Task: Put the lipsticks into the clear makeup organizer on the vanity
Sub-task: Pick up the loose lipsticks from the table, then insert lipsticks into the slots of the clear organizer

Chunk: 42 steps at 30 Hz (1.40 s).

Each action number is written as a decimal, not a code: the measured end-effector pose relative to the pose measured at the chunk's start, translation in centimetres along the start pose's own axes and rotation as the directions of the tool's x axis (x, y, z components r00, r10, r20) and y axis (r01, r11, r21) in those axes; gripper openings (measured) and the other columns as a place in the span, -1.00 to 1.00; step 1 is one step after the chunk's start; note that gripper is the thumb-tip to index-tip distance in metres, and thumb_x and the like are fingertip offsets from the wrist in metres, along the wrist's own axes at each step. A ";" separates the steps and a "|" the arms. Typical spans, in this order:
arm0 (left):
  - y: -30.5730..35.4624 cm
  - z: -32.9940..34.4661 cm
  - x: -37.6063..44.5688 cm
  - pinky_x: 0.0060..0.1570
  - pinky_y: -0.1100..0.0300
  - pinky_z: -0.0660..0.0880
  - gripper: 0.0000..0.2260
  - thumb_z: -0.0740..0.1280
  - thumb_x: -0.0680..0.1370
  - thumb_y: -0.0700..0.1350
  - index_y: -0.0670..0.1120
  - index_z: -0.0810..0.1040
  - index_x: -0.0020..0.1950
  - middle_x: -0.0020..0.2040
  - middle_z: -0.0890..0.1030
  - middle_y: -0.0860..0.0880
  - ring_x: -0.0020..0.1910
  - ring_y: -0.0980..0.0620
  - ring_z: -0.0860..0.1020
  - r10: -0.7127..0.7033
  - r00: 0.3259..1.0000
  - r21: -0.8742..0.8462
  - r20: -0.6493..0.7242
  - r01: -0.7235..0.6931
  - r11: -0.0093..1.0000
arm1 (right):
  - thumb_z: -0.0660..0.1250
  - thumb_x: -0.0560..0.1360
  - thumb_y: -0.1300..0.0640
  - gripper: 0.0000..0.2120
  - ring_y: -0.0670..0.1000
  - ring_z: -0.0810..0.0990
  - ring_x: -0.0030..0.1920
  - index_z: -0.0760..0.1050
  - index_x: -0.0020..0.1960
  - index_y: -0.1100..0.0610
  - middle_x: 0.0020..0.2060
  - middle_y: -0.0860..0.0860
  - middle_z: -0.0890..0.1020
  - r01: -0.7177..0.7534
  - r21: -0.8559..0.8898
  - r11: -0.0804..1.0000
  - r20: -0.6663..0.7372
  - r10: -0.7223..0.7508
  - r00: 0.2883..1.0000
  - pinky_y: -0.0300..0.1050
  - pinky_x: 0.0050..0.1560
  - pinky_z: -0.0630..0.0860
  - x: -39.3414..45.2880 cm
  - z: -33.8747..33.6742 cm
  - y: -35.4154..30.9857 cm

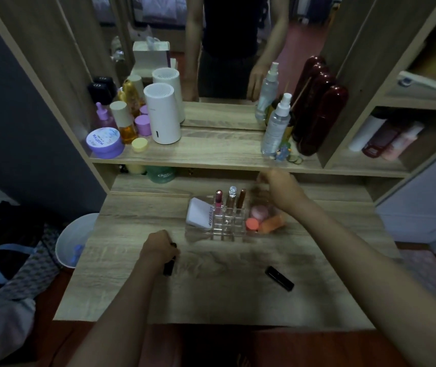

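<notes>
Left hand has its fingers wrapped around a black lipstick on the surface, right hand blurred behind the clear organizer, grip unclear, so best lift it upright and drop it straight into a free front cell.

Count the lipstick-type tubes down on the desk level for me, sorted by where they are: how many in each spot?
Standing upright in the clear organizer: 3 (pink tube, clear-capped tube, brown tube)
Held in the left hand: 1 (black tube)
Lying loose on the desk: 1 (black lipstick)
Total: 5
</notes>
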<state>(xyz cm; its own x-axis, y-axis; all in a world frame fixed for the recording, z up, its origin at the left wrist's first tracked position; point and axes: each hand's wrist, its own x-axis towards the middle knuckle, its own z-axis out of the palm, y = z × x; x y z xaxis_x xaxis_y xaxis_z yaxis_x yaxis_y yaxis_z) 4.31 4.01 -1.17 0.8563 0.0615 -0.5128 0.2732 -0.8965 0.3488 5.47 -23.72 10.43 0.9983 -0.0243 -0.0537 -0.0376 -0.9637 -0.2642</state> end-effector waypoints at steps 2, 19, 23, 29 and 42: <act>0.3 0.0 -0.2 0.00 0.05 0.52 -0.68 0.43 0.42 -0.11 -0.30 0.55 0.05 0.12 0.60 -0.27 0.10 -0.20 0.57 0.001 1.000 0.012 -0.003 -0.001 1.000 | 0.29 0.44 0.19 -0.93 0.23 0.59 -0.01 0.54 -0.12 0.17 -0.05 0.18 0.64 -0.026 0.011 1.000 -0.070 0.026 0.997 0.05 -0.06 0.55 -2.3 -1.3 0.8; 3.3 0.1 -3.0 -0.07 0.13 0.49 -0.82 0.48 0.37 -0.17 -0.23 0.65 -0.09 0.00 0.68 -0.19 0.04 -0.13 0.61 0.151 0.988 0.006 0.011 -0.151 0.988 | 0.22 0.50 0.10 -0.75 0.17 0.54 0.14 0.48 0.16 0.06 0.15 0.13 0.53 -0.037 -0.090 0.995 0.407 0.071 0.911 0.01 0.06 0.50 -12.9 10.1 3.7; 4.1 -0.4 -3.3 -0.34 0.19 0.29 -0.68 0.45 0.39 -0.17 -0.08 0.37 -0.48 -0.40 0.48 -0.07 -0.20 -0.09 0.52 0.204 0.979 -0.003 -0.021 -0.204 0.979 | 0.28 0.43 0.19 -0.79 0.15 0.58 0.07 0.50 0.07 0.09 0.05 0.12 0.62 -0.061 0.026 0.998 0.349 0.048 0.936 -0.01 0.02 0.53 -13.1 9.5 3.8; 6.9 -2.1 -3.4 -0.25 0.21 0.37 -0.63 0.49 0.35 -0.23 -0.06 0.33 -0.48 -0.27 0.53 -0.09 -0.23 -0.03 0.49 0.315 0.937 -0.163 -0.151 -0.338 0.927 | 0.42 0.36 0.26 -0.58 0.20 0.62 -0.01 0.47 0.20 0.17 0.00 0.19 0.67 -0.052 0.314 0.948 0.088 0.025 0.996 -0.15 -0.18 0.41 -11.0 6.4 2.1; 9.6 -3.5 -1.9 -0.29 0.30 0.40 -0.86 0.44 0.40 -0.30 -0.26 0.60 -0.06 -0.21 0.60 -0.09 -0.24 0.05 0.50 0.304 0.886 -0.372 -0.350 -0.429 0.823 | 0.34 0.41 0.28 -0.69 0.15 0.57 0.03 0.53 0.14 0.11 0.03 0.14 0.60 0.036 0.390 0.920 -0.048 -0.019 0.999 0.09 0.07 0.54 -4.8 4.0 -1.7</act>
<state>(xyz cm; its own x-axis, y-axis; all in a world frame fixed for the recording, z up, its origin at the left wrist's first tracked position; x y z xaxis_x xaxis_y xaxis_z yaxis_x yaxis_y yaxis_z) 6.81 -3.19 5.92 0.9952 -0.0643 -0.0735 0.0202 -0.6012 0.7989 0.58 -20.89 7.24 0.9998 -0.0189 -0.0027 -0.0165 -0.7842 -0.6203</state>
